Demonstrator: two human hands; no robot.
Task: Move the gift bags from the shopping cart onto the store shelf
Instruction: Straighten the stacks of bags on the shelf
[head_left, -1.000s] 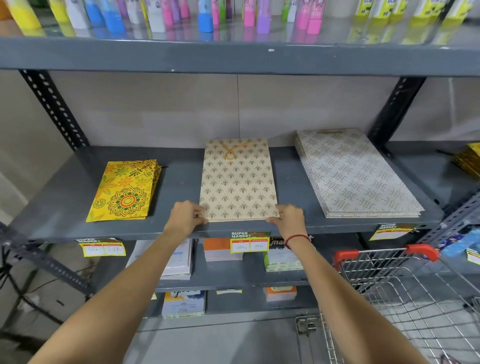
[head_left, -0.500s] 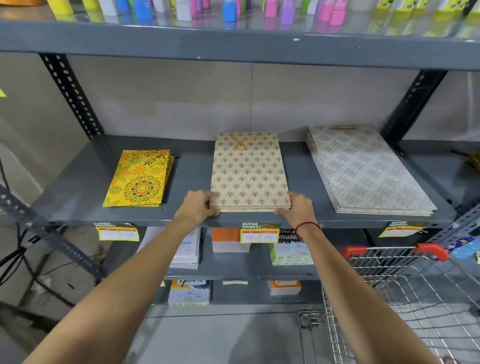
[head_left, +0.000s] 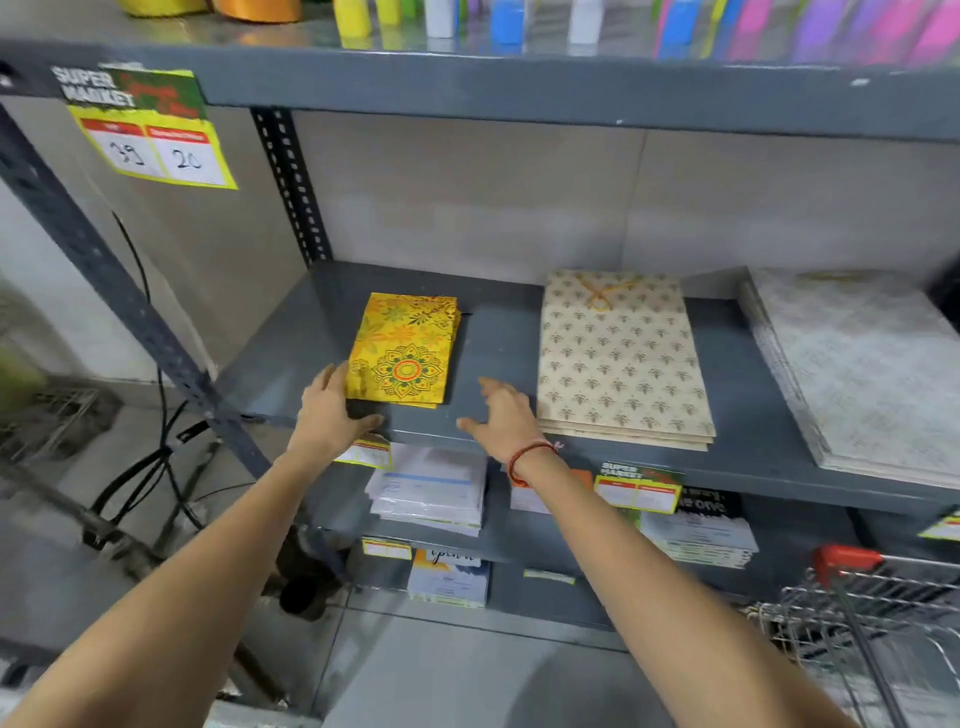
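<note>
Yellow bags (head_left: 404, 352), a small flat stack w/ a mandala print, lie centre-left of frame on the grey shelf (head_left: 498, 332). Left hand (head_left: 328, 410) rests at the stack's lower-left corner, fingers spread and touching its edge, not closed on it. Right hand (head_left: 503, 413) hovers just right of the stack over bare shelf, fingers apart, holding nothing; red thread (head_left: 527, 457) at the wrist.

Beige bags (head_left: 621, 358) w/ a small leaf motif sit right of centre, cord handle at the far end, edges roughly squared. Pale bags (head_left: 862, 369), a bigger stack, run off the right edge of frame.

Handling, as a guess: paper bags folded flat, so light, a bit stiff but bendy, and glossy faces likely slide on each other. Best to pinch or press a stack at both side edges near the front, thumbs on top, so sheets stay aligned; pushing one corner only would prob. fan them out.

Containers: cart (head_left: 872, 613), lower right, only partly in frame; the visible wire part shows no bags, the rest can't be judged. Lower shelves hold paper packs (head_left: 431, 493); top shelf carries coloured bottles (head_left: 506, 21), blurred.
</note>
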